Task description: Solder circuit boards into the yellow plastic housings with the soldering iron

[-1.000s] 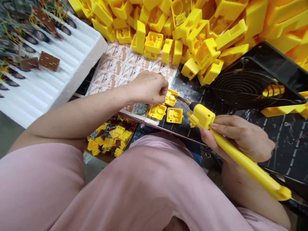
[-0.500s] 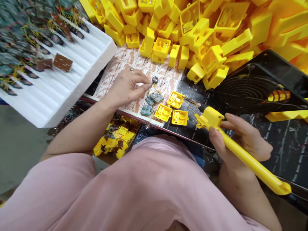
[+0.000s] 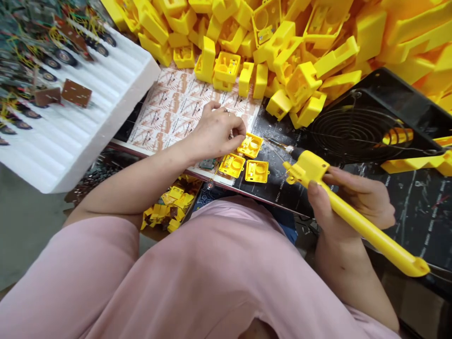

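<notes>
My left hand (image 3: 218,134) is closed in a pinch at the left edge of the upper small yellow case (image 3: 253,146); what the fingertips hold is hidden. Two more open yellow cases, one at the lower left (image 3: 232,165) and one at the lower right (image 3: 257,172), lie just below. A green circuit board (image 3: 207,163) shows partly beneath my wrist. My right hand (image 3: 367,193) is wrapped round a yellow-handled soldering iron (image 3: 370,226). Its tip points left, close to the upper case, with a thin wire running alongside.
A large heap of yellow housings (image 3: 226,70) fills the back. To the right stands a black fan with a wire grille (image 3: 348,125). A white foam tray (image 3: 116,89) with boards and small round speakers is at the left. Yellow pieces fill a box (image 3: 173,207) below the table edge.
My left hand has moved right, from beside the small round black part to the upper yellow case, and now covers the loose boards. The soldering iron stays in my right hand. The view has shifted slightly.
</notes>
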`<action>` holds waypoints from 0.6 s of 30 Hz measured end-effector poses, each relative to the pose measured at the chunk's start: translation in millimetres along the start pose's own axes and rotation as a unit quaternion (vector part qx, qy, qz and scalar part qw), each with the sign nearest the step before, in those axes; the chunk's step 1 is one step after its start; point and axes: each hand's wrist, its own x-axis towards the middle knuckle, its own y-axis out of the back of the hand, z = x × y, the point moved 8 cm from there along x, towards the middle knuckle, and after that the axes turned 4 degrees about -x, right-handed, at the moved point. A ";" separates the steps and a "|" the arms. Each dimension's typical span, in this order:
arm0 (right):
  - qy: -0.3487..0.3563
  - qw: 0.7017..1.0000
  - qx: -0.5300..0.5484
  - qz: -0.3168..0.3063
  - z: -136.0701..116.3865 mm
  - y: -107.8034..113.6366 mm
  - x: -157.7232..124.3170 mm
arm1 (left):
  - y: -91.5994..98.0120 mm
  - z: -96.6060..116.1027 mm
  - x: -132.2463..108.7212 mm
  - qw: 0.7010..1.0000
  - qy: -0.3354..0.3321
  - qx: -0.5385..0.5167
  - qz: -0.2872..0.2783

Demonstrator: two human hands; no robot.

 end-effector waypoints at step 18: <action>0.181 0.972 -0.026 -0.150 -34.1 -30.9 22.9 | -8.9 11.9 16.9 0.995 -0.005 0.080 -0.051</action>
